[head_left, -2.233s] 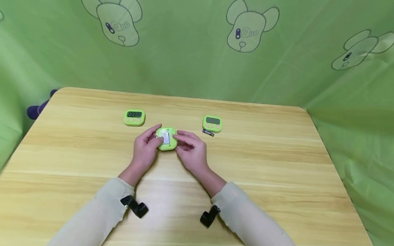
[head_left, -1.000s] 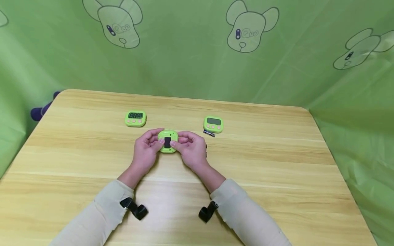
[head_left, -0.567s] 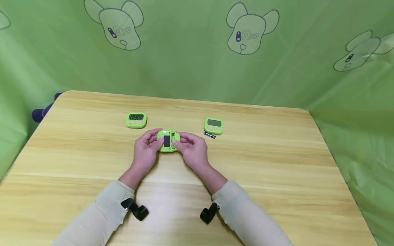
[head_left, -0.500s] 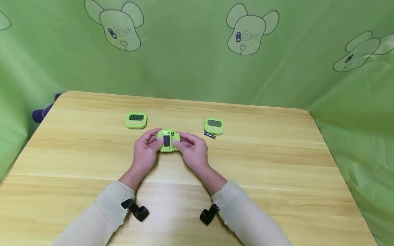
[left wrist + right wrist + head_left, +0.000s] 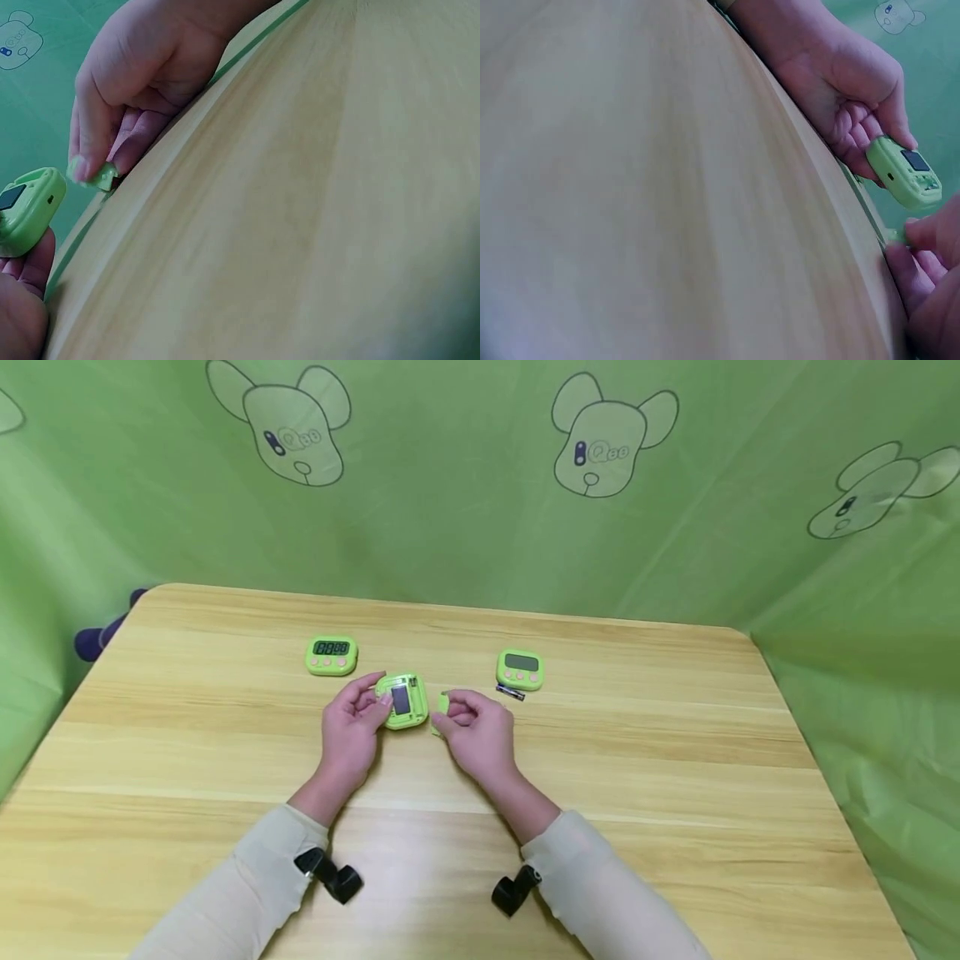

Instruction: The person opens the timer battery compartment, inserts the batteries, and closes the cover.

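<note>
My left hand grips a lime-green timer with its back turned up; a dark patch shows on that back. The left wrist view has this timer at its left edge, above my left palm. My right hand sits just right of the timer and pinches a small green cover piece between thumb and fingers. That piece hangs close above the table. In the right wrist view the timer is tilted in my left hand.
Two more green timers lie on the wooden table: one at the back left with digits lit, another at the back right with a blank screen. A small battery lies in front of the right one. Green cloth walls surround the table.
The right hand has drawn away to the right from the timer's back, taking the small green cover piece with it. The left hand has kept hold of the timer.
</note>
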Demonstrator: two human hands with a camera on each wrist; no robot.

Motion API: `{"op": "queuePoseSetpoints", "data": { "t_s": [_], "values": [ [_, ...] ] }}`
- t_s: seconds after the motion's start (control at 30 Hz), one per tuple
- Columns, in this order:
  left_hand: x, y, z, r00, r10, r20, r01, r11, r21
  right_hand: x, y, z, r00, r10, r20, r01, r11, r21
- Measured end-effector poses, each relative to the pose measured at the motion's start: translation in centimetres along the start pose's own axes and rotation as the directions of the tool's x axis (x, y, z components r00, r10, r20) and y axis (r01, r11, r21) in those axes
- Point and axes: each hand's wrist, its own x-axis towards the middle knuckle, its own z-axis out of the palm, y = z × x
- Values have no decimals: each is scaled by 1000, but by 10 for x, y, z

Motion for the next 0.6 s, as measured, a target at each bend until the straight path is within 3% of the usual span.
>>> {"op": "queuePoseSetpoints", "data": {
  "t_s": [0.2,0.4,0.6],
  "values": [
    [-2,1,1,1000,-1,2,1,1000,-7,-1,3,1,992,-129,6,128,976,-178],
    [-2,2,2,1000,-8,1,8,1000,-1,-5,0,-3,987,-162,-17,157,974,-163],
    [-2,3,0,1000,-7,0,7,1000,21,-14,-7,-31,972,-233,-30,227,963,-143]
  ]
}}
